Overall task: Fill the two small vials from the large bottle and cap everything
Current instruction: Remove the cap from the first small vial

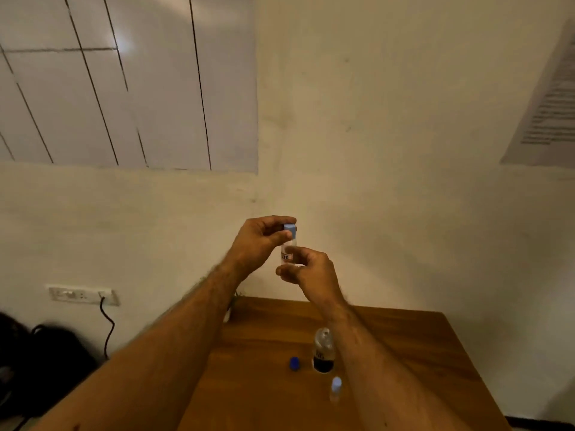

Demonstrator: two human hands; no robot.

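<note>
I hold a small clear vial [287, 256] with a label up in front of the wall, well above the table. My right hand [306, 270] pinches its lower body. My left hand [259, 241] grips its light blue cap [289, 229] at the top. On the wooden table [404, 353] below stands the large clear bottle [323, 349], uncapped, with dark liquid at its bottom. Its dark blue cap [294, 363] lies just left of it. A second small vial [336, 388] with a light blue cap stands in front of the bottle, close to my right forearm.
A wall socket [84, 295] with a black cable sits on the wall at the left, above a dark bag [46, 362] on the floor. The table's left edge lies under my left forearm. A printed sheet [550, 110] hangs on the right wall.
</note>
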